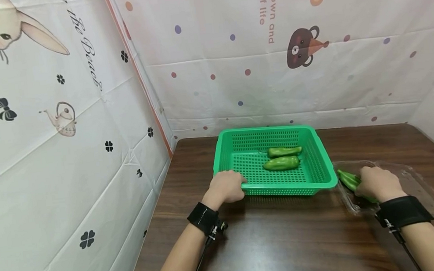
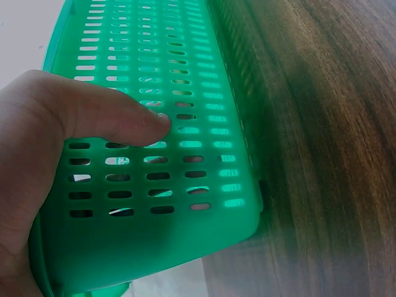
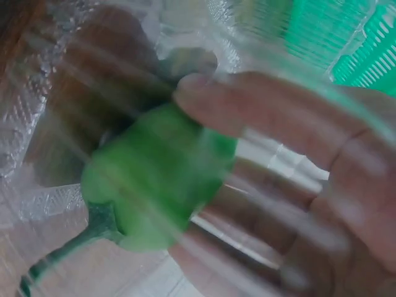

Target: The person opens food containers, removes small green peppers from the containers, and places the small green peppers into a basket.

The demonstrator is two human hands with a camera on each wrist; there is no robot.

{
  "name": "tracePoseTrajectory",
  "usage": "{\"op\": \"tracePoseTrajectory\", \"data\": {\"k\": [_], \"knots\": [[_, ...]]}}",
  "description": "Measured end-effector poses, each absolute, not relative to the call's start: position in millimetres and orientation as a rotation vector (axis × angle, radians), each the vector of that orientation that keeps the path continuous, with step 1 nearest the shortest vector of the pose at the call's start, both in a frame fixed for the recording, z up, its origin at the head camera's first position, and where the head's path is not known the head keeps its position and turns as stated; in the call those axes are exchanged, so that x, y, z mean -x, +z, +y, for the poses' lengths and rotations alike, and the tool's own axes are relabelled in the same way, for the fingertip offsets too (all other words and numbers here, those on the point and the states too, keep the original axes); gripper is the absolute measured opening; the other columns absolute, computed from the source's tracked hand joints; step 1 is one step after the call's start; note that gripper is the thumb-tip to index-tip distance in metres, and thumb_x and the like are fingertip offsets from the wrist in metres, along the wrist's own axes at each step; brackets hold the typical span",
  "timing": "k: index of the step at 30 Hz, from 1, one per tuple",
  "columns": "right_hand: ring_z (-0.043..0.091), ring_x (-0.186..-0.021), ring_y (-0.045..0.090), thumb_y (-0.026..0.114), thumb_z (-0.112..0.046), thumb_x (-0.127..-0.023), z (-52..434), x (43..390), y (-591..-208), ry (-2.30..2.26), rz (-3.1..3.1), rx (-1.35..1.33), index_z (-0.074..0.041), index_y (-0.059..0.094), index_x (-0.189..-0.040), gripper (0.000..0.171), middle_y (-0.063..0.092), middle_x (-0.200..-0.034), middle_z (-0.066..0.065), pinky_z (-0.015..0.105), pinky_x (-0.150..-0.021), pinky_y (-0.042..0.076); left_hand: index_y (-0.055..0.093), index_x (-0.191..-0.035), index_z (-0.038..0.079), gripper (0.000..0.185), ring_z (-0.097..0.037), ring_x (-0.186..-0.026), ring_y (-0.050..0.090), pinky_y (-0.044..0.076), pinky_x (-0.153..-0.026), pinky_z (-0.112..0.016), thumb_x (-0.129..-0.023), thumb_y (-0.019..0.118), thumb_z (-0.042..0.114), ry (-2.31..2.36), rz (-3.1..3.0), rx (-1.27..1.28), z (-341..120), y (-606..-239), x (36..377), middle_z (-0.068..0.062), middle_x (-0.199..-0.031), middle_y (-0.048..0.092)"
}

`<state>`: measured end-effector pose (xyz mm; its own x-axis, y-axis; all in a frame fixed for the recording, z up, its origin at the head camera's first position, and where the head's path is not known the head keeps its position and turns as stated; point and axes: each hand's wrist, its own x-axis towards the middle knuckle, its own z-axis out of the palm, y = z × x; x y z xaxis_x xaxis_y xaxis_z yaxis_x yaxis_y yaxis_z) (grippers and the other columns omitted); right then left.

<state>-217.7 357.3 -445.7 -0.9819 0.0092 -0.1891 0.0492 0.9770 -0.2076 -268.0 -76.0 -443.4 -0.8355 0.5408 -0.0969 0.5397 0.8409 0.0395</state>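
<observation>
A green slotted plastic basket stands on the dark wooden table and holds two green peppers. My left hand grips the basket's near left rim, and its thumb presses on the slotted wall of the basket. To the right lies a clear plastic tray. My right hand is inside the tray, its fingers curled round a third green pepper. The right wrist view is blurred but shows that pepper with its stem, held by the fingers.
Printed cloth walls close in the table at the left, back and right. The table's left edge runs near my left forearm. Bare wood lies in front of the basket and between my arms.
</observation>
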Motion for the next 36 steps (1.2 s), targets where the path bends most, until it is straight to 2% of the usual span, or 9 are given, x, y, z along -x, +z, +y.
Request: {"op": "tracePoseTrajectory", "data": {"k": [7, 20, 22, 26, 29, 36], "knots": [[0.026, -0.062, 0.047, 0.079, -0.023, -0.079, 355, 218, -447, -0.308, 2.959, -0.031, -0.007, 0.056, -0.073, 0.028, 0.051, -0.067, 0.009, 0.041, -0.057, 0.039, 0.071, -0.129, 0.034, 0.049, -0.009, -0.074, 0.053, 0.041, -0.056, -0.026, -0.083, 0.063, 0.019, 0.024, 2.916, -0.853, -78, -443, 268, 0.008, -0.123, 0.073], [0.026, -0.064, 0.047, 0.081, -0.026, -0.078, 354, 217, -445, -0.313, 2.969, -0.016, -0.003, 0.062, -0.087, 0.031, 0.051, -0.069, 0.009, 0.041, -0.057, 0.037, 0.072, -0.129, 0.032, 0.049, -0.011, -0.065, 0.041, 0.032, -0.053, -0.026, -0.083, 0.064, 0.018, 0.053, 2.926, -0.86, -79, -445, 266, 0.007, -0.119, 0.075], [0.026, -0.063, 0.046, 0.08, -0.025, -0.079, 353, 215, -445, -0.308, 2.986, -0.013, -0.003, 0.062, -0.086, 0.03, 0.05, -0.069, 0.008, 0.04, -0.057, 0.035, 0.073, -0.128, 0.032, 0.049, -0.011, -0.064, 0.038, 0.031, -0.052, -0.026, -0.082, 0.064, 0.017, 0.062, 2.931, -0.861, -79, -444, 266, 0.007, -0.116, 0.075], [0.024, -0.062, 0.042, 0.078, -0.023, -0.081, 352, 212, -444, -0.297, 3.008, -0.01, -0.006, 0.058, -0.079, 0.026, 0.045, -0.066, 0.007, 0.039, -0.056, 0.031, 0.072, -0.128, 0.033, 0.05, -0.011, -0.06, 0.029, 0.024, -0.051, -0.027, -0.082, 0.063, 0.016, 0.06, 2.93, -0.862, -79, -444, 266, 0.006, -0.095, 0.075], [0.023, -0.061, 0.04, 0.077, -0.022, -0.081, 352, 209, -445, -0.294, 3.024, -0.003, -0.009, 0.055, -0.075, 0.026, 0.042, -0.065, 0.005, 0.038, -0.056, 0.029, 0.072, -0.129, 0.033, 0.051, -0.012, -0.059, 0.024, 0.02, -0.052, -0.028, -0.082, 0.063, 0.015, 0.06, 2.929, -0.857, -79, -444, 265, 0.005, -0.086, 0.072], [0.023, -0.061, 0.042, 0.077, -0.024, -0.08, 357, 205, -448, -0.287, 2.998, 0.024, -0.008, 0.057, -0.078, 0.025, 0.045, -0.066, 0.005, 0.037, -0.055, 0.03, 0.073, -0.126, 0.033, 0.048, -0.012, -0.061, 0.033, 0.03, -0.053, -0.027, -0.082, 0.064, 0.017, 0.043, 2.929, -0.875, -78, -443, 267, 0.008, -0.09, 0.073]]}}
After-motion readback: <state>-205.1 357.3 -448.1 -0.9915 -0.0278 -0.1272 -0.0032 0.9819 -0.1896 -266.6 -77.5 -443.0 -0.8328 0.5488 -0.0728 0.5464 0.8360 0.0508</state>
